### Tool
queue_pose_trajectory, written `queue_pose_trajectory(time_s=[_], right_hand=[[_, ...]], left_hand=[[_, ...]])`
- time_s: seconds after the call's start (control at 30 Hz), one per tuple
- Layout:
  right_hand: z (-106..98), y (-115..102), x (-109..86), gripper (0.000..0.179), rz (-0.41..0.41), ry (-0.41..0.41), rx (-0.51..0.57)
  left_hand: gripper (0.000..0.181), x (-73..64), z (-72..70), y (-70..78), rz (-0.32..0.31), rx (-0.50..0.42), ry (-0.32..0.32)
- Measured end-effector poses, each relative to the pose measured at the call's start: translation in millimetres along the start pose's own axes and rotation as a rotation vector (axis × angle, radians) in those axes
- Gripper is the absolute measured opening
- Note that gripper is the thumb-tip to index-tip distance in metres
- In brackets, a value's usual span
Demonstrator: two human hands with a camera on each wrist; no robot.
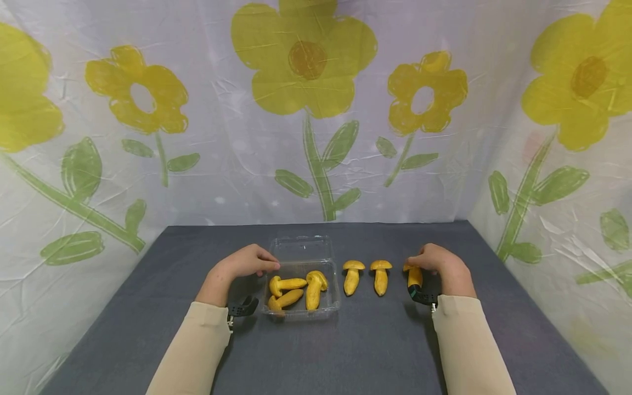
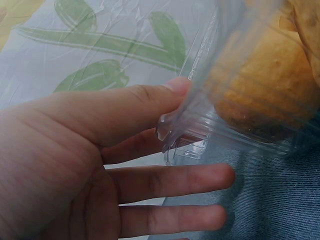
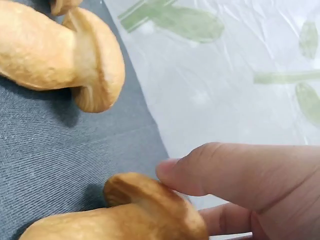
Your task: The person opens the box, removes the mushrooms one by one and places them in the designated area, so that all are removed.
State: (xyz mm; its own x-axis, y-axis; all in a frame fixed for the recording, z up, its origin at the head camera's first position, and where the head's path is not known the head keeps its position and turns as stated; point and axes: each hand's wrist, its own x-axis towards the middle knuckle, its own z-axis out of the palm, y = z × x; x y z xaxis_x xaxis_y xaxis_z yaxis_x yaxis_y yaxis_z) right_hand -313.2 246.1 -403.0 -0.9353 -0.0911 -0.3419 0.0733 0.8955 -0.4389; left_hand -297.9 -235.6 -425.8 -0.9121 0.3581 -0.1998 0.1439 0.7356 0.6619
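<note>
My left hand [image 1: 250, 261] is at the left side of a clear plastic clamshell box [image 1: 302, 269], its thumb and forefinger pinching the rim. In the left wrist view, the other fingers [image 2: 175, 182] stretch out below that rim. Three yellow mushrooms lie inside the box, one of them upright [image 1: 313, 291] at the right. My right hand [image 1: 438, 262] is over the rightmost mushroom [image 1: 415, 276] on the table. Its thumb [image 3: 185, 172] and a finger behind grip the cap, as the right wrist view shows. That mushroom's stem points toward me.
Two more mushrooms, a left one [image 1: 352, 277] and a right one [image 1: 381, 277], lie in a row between the box and my right hand. The box's lid [image 1: 302, 248] is folded back. A dark grey cloth [image 1: 365, 351] covers the table, and a flowered curtain [image 1: 217, 164] hangs around it.
</note>
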Motion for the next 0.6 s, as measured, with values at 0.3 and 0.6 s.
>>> queue_pose_trajectory(time_s=[0.3,0.6], right_hand=[[-11.1,-9.7,-13.9,0.066,-0.028,0.044,0.010],[-15.4,-44.8,-28.0,0.085,-0.184,0.107,0.050]], left_hand=[[0.031,0.9,0.9,-5.1,0.003,-0.016,0.008],[0.031,2.7,1.0,-3.5,0.003,-0.012,0.009]])
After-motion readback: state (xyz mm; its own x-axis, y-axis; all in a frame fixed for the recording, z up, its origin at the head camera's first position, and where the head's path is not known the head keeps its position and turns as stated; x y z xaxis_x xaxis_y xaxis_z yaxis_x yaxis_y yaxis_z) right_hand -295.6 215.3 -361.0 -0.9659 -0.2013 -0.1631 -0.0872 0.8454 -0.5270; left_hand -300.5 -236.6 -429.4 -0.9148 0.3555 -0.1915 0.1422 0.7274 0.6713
